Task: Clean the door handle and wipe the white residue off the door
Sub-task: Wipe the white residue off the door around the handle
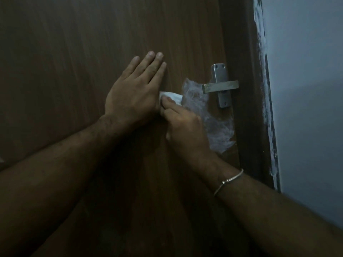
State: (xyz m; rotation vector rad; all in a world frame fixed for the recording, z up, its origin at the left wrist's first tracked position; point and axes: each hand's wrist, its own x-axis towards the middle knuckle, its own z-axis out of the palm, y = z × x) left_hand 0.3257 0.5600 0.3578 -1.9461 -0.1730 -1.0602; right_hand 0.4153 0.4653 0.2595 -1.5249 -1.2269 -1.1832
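wiping step: right hand (182, 125) pinching wipe (171, 96), left hand (134, 89) flat on door (74, 52); next, sweep right over residue (213, 127).

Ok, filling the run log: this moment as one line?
left hand flat on door | right hand presses white wipe | residue remains | handle untouched

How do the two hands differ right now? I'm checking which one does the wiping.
The left hand lies flat on the door with straight fingers and holds nothing; the right hand has its fingers on a white wipe. The left hand rests on clean wood; the right hand sits beside the white residue near the door handle. The right wrist wears a bracelet; the left wrist is bare. Both touch the door.
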